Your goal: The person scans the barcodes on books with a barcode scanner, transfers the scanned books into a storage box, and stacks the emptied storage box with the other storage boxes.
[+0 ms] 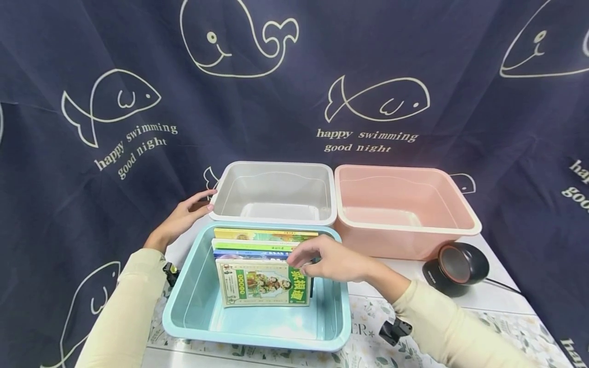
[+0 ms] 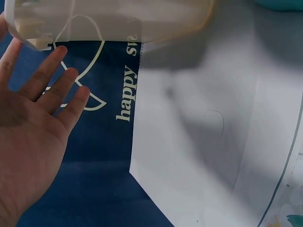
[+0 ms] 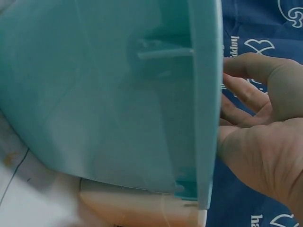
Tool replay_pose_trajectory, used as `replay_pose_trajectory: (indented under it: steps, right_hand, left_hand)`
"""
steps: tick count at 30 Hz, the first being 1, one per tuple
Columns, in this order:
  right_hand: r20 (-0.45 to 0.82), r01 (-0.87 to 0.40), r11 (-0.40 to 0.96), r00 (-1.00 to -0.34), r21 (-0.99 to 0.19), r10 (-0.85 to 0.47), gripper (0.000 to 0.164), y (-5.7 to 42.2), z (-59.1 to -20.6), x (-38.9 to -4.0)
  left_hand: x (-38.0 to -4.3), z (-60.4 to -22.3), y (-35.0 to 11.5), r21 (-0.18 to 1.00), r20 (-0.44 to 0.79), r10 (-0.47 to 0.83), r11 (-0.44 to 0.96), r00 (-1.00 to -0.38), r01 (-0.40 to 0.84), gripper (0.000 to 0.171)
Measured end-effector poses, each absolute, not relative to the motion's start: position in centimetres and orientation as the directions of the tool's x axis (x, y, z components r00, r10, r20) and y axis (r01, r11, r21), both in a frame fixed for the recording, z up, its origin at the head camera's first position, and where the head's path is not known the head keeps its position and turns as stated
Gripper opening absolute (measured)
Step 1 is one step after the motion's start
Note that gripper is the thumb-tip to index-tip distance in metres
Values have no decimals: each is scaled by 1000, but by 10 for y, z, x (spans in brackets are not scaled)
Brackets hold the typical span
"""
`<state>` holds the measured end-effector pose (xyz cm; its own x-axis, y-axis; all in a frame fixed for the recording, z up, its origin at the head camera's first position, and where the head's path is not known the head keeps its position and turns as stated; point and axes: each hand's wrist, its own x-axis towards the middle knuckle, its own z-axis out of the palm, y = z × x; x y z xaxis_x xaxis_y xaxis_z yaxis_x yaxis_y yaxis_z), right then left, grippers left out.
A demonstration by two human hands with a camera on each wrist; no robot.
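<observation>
In the lower middle of the head view, we see a row of thin books (image 1: 264, 283) standing upright inside the blue bin (image 1: 257, 345), the front cover facing us. The right hand (image 1: 338, 258) bends its fingers over their top right corner; whether it actually pinches any book we cannot tell, since the contact is hidden there and lies behind the bin's rim in the right wrist view. At the left centre, the left hand (image 1: 184, 217) has its fingers spread by the left rim of the gray bin (image 1: 276, 222), gripping nothing.

The books are our main worry. They stand apart from the bin's front wall, with nothing visible propping them on that side, so a nudge from the knuckles could tip the row toward us. Smooth covers would probably slide on one another; if only one or two were caught at that corner, the rest might slump or a cover might bend. A push by the left hand could shift the gray bin into the pink bin (image 1: 391, 243) beside it. At the right of the frame, a black gadget (image 1: 462, 263) (its use escapes us) sits near the right sleeve (image 1: 451, 322), and a wide swing might knock it.
</observation>
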<state>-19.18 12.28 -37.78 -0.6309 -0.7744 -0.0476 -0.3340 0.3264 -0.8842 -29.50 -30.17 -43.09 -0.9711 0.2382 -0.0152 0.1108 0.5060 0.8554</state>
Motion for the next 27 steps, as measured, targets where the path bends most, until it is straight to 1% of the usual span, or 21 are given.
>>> replay_pose_trajectory:
  steps: [5, 17, 20, 23, 27]
  right_hand:
    - [-58, -324, 344, -649, -881, -759, 31, 127, -376, -193]
    - [-58, -297, 319, -645, -900, -762, 31, 128, -379, -195]
    - [-37, -319, 310, -641, -895, -767, 30, 125, -381, -194]
    - [-13, -367, 317, -637, -875, -771, 30, 122, -383, -193]
    - [0, -422, 360, -649, -832, -761, 32, 117, -384, -190]
  left_hand:
    - [-294, -430, -303, 858, -20, 232, 503, -972, 102, 63]
    - [-293, -430, -304, 852, -19, 232, 513, -973, 106, 63]
    - [-293, -430, -304, 851, -20, 231, 514, -973, 105, 63]
    - [-293, -430, -303, 851, -19, 231, 514, -973, 106, 63]
    - [-294, -430, -302, 852, -20, 230, 513, -973, 104, 63]
